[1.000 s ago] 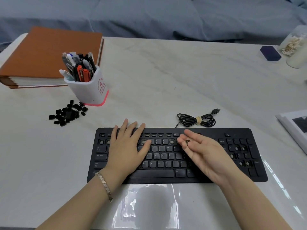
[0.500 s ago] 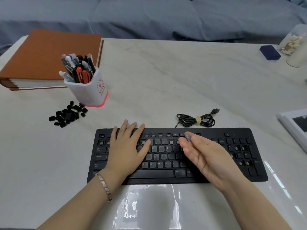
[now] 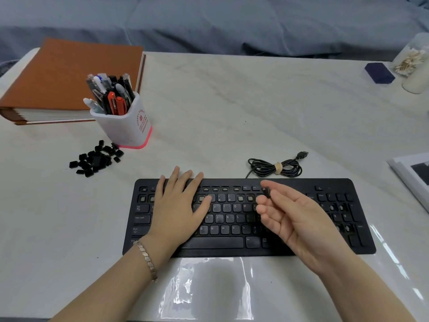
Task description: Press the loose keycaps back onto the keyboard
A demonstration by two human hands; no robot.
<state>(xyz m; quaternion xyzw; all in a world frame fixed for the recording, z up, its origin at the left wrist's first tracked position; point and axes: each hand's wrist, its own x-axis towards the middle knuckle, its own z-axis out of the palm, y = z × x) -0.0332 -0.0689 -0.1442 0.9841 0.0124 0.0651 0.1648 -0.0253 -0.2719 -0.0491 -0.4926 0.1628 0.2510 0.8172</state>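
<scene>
- Right hand [image 3: 299, 219] has turned its keycap [image 3: 267, 192]: a second ago the cap lay flat on the fingertips, now it stands on edge, pinched between thumb and forefinger.
- Its palm faces up and its other fingers are loosely spread, over the right-middle keys of the keyboard [image 3: 301, 248].
- Left hand [image 3: 176, 205] lies flat as before, fingers straight, on the keyboard's left half, gripping nothing.
- The pinched keycap sits over the top rows, where several sockets are bare.
- More loose keycaps [image 3: 96, 160] are piled on the tabletop [image 3: 232, 101], beside the pen cup [image 3: 123, 126].
</scene>
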